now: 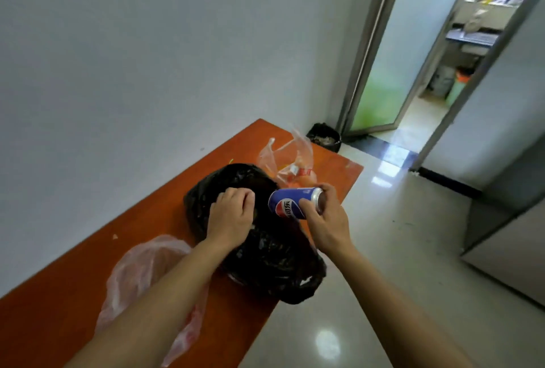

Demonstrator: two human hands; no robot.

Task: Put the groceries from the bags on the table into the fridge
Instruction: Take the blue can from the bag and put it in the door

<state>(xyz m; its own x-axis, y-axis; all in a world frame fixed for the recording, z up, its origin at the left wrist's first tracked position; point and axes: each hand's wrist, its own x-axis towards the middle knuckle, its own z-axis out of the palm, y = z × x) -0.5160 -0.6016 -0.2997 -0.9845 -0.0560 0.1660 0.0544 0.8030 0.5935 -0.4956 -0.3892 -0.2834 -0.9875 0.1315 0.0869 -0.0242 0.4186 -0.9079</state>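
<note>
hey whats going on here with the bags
A person is unpacking groceries at an orange table. The right hand holds a blue soda can on its side, just above the black bag, while the left hand holds the bag's rim open. A clear bag with some items sits behind it, and a pinkish bag lies nearer the person.
</note>
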